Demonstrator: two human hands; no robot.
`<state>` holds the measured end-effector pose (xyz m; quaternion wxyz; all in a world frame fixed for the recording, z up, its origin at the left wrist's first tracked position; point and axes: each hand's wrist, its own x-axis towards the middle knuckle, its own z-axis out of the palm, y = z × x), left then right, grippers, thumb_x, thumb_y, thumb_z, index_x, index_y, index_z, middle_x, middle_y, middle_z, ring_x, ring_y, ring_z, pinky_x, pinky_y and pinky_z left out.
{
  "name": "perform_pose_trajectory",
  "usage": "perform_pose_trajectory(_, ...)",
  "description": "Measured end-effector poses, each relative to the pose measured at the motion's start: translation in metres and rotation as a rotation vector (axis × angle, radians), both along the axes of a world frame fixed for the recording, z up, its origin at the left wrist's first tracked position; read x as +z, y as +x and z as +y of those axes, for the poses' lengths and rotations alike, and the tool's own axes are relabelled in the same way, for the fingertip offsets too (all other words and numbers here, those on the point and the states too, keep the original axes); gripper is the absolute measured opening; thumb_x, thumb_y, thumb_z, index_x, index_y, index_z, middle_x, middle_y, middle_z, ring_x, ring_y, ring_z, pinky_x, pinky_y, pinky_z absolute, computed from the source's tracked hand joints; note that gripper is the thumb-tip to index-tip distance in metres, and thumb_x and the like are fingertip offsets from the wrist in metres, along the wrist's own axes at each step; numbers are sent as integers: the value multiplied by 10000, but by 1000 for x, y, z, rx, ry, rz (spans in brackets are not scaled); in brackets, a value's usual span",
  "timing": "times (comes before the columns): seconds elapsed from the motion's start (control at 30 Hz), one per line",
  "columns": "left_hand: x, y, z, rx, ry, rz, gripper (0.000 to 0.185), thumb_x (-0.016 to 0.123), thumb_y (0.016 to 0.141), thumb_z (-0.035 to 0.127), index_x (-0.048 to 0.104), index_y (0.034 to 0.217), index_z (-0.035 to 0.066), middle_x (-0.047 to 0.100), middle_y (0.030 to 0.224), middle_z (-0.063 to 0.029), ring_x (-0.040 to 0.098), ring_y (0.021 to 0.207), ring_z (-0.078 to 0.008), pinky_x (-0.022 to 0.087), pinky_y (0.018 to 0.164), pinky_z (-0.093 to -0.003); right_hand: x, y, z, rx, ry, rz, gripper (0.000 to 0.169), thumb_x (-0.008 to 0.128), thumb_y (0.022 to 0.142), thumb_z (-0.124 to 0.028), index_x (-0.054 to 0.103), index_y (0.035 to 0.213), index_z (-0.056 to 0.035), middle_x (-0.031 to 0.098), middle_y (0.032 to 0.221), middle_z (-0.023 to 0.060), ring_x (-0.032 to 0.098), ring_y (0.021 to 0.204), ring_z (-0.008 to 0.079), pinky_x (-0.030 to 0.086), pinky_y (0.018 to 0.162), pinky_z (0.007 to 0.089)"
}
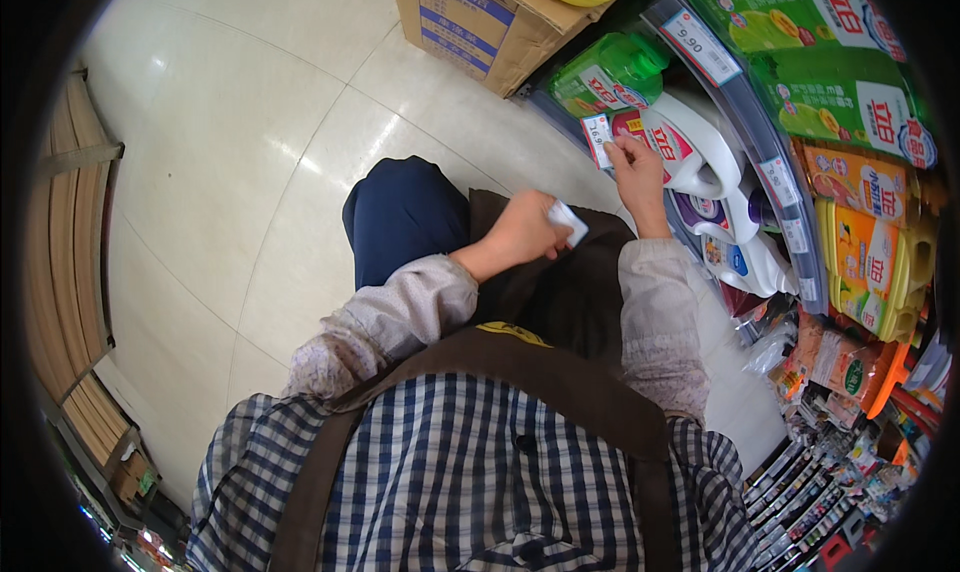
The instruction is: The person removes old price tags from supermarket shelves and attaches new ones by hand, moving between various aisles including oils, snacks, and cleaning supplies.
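Note:
My left hand is closed around a small white piece of card or paper, above my apron-covered lap. Its fingers hide part of the piece. Off to the right, my right hand pinches one end of a printed price tag at the front of the lower shelf. I cannot tell whether the tag is still attached there. Just behind it lie a white detergent jug with a red label and a green detergent bottle. More white jugs stand nearer to me.
An upper shelf edge with several price tags curves past on the right, bearing green dish-soap bottles and yellow bottles. A cardboard box stands ahead on the tiled floor. Brown shelving panels run along the left.

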<state>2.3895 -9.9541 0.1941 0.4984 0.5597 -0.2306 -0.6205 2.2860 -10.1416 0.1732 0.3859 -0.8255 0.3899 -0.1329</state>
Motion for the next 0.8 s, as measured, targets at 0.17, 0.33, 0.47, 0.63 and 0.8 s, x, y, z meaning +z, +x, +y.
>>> perform_pose_trajectory(0.17, 8, -13, 10, -310, -69, -221, 132, 645, 751, 77, 628, 774, -52, 648, 625, -114, 632, 507, -164, 508, 495, -282, -34, 34, 5, 212, -452, 437, 162, 527, 844, -191, 629, 843, -66, 645, 770, 185, 624, 703, 375, 485, 609, 460)
perform_pose_trajectory(0.33, 7, -25, 24, -334, -228, -672, 165, 662, 707, 167, 647, 766, 13, 632, 703, -183, 635, 700, -342, 509, 654, -417, -76, 68, -2, 270, -670, 610, 102, 516, 823, -148, 569, 827, -60, 648, 704, 168, 648, 635, 344, 519, 564, 444)
perform_pose_trajectory(0.47, 15, -22, 28, -351, -185, -619, 169, 674, 701, 176, 655, 774, 26, 635, 721, -175, 631, 732, -351, 504, 671, -429, -81, 84, -2, 336, -849, 617, 82, 517, 790, -92, 576, 746, -56, 637, 624, 134, 655, 574, 282, 527, 512, 370)
perform_pose_trajectory(0.63, 13, -23, 26, -327, -237, -602, 170, 677, 698, 175, 661, 785, 30, 639, 729, -168, 634, 742, -349, 503, 679, -430, -70, 100, 1, 312, -915, 573, 76, 524, 783, -90, 573, 728, -74, 637, 607, 115, 653, 553, 267, 524, 488, 358)
perform_pose_trajectory(0.8, 14, -21, 24, -346, -227, -595, 153, 667, 695, 165, 659, 775, 34, 639, 725, -169, 633, 740, -350, 504, 683, -431, -69, 110, 4, 307, -900, 623, 75, 519, 798, -95, 565, 742, -73, 640, 610, 116, 653, 549, 269, 527, 493, 362)
